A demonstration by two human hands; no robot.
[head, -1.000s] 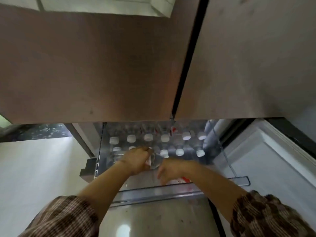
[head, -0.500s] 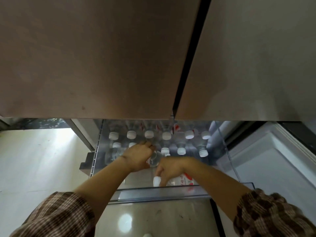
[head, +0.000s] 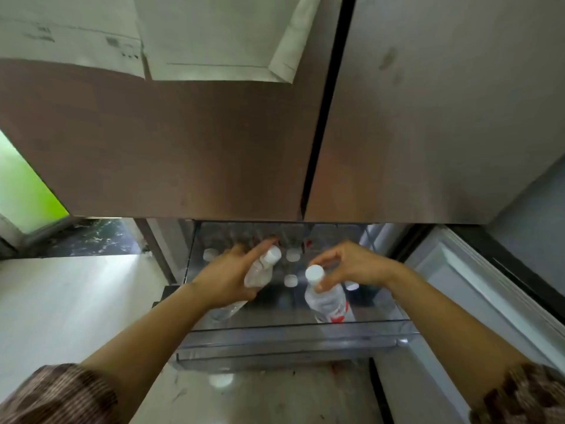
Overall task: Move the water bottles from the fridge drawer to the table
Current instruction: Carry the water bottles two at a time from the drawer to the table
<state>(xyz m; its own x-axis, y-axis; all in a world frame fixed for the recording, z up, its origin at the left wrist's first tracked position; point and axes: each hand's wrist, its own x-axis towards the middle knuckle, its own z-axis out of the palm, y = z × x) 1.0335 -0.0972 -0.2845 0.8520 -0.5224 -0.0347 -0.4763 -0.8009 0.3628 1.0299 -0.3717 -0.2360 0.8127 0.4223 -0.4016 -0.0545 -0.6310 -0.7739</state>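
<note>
Both hands are busy over the open fridge drawer (head: 290, 339), each grasping a bottle. The left hand (head: 232, 278) is curling its fingers and thumb round the body of a tilted water bottle (head: 258, 275), whose white cap is pointing up and away to the right while its clear base is poking out below the palm, near the drawer's front left. That hand's index finger is lying out straighter than the rest, past the cap.

The right hand (head: 351, 267) is pinching the neck of a red-labelled water bottle (head: 328, 301) just under its white cap, thumb on the near side and fingertips on the far side. This bottle is hanging or standing nearly upright in the drawer's front right part (whether its base is touching the drawer floor cannot be told through the clear front wall).

Behind and between the two hands, the standing water bottles (head: 293, 254) are showing mostly as white caps in the middle and back of the drawer, the rear ones partly hidden under the closed fridge doors (head: 183, 148). Sheets of paper (head: 214, 35) are covering the top of the left door. Checked sleeves (head: 58, 396) are framing the bottom corners, above a pale floor (head: 61, 301).
</note>
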